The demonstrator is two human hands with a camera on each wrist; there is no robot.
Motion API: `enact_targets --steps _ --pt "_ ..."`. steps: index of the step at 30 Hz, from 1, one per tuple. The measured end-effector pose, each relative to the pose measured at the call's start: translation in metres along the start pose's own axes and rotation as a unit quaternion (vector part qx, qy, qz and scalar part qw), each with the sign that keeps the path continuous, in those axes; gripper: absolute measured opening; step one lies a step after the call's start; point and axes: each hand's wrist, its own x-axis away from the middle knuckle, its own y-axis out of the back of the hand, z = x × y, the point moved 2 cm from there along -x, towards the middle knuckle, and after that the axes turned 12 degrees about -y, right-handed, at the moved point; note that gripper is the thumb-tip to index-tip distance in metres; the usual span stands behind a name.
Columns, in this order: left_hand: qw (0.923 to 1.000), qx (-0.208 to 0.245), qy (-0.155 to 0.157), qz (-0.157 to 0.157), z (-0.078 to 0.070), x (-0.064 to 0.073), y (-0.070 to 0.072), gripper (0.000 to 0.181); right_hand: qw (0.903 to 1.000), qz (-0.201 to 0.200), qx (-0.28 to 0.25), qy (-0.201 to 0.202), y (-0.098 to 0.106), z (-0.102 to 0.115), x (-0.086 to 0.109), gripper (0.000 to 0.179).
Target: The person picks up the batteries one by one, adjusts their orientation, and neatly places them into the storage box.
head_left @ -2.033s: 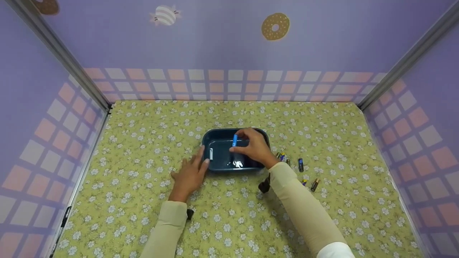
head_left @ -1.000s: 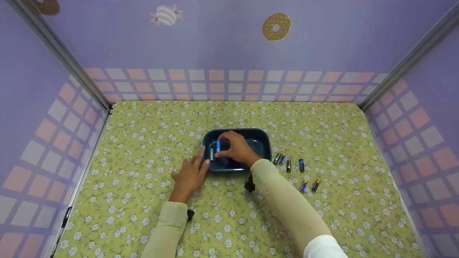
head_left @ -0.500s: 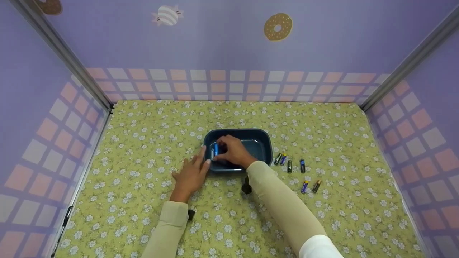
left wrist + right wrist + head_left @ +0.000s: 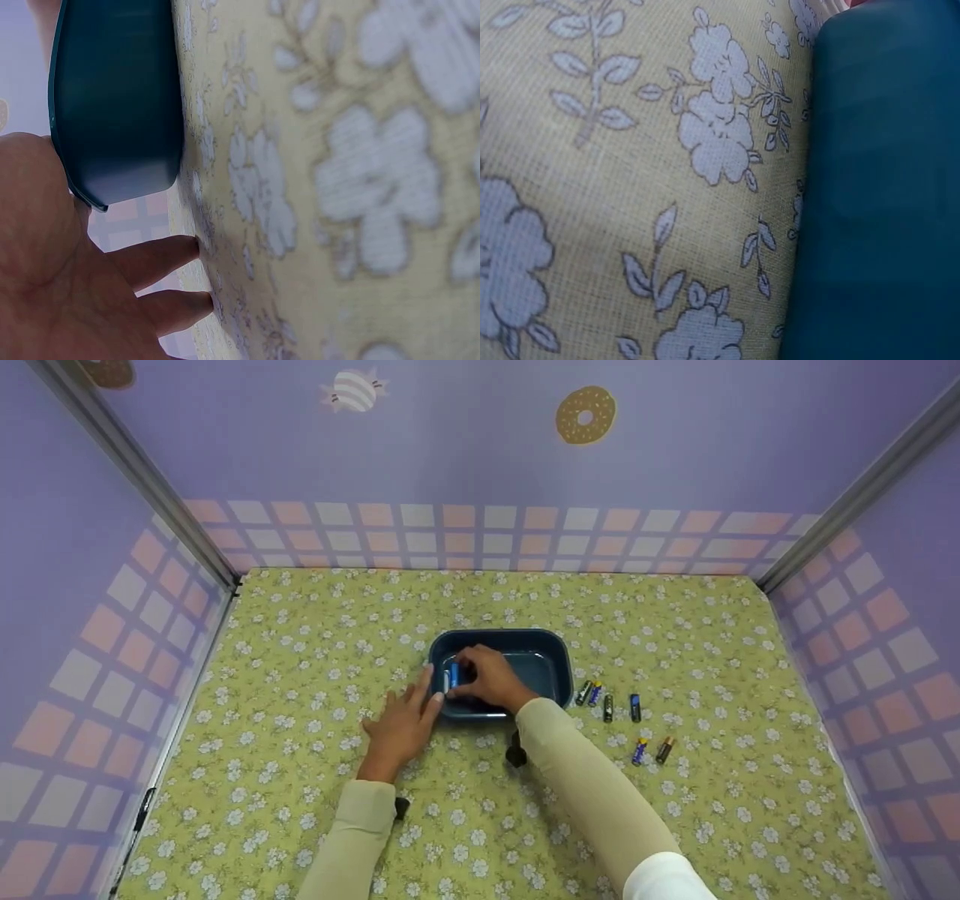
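In the head view, my right hand (image 4: 491,679) reaches into a dark teal tray (image 4: 564,664) and pinches a blue battery (image 4: 454,673) between thumb and fingers. That battery stands parallel to a pale silvery battery (image 4: 446,681) lying near the tray's left wall, right beside it. My left hand (image 4: 403,727) is spread against the tray's left side, thumb and a finger at the rim. From the left wrist, two fingertips (image 4: 184,247) touch the cloth while the hand lies along the tray wall (image 4: 120,97). The right wrist view shows only tray wall (image 4: 885,187) and cloth, no hand.
Several loose batteries lie right of the tray, among them a dark green one (image 4: 608,709), a black-and-blue one (image 4: 635,708), a purple-and-yellow one (image 4: 639,751) and a black-and-copper one (image 4: 664,750). Floral cloth (image 4: 322,645) covers the table; purple panels (image 4: 465,450) enclose it.
My right hand has carried the blue battery leftward from mid-tray and lowered it beside the silvery one. The left hand stays at the tray's side.
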Motion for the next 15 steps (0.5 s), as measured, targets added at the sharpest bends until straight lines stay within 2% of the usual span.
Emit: enact_targets --steps 15 --pt "1.0000 0.002 -0.001 0.000 -0.0007 0.0004 -0.0002 0.068 0.9993 0.009 0.028 -0.021 -0.0034 -0.0010 0.0001 0.062"
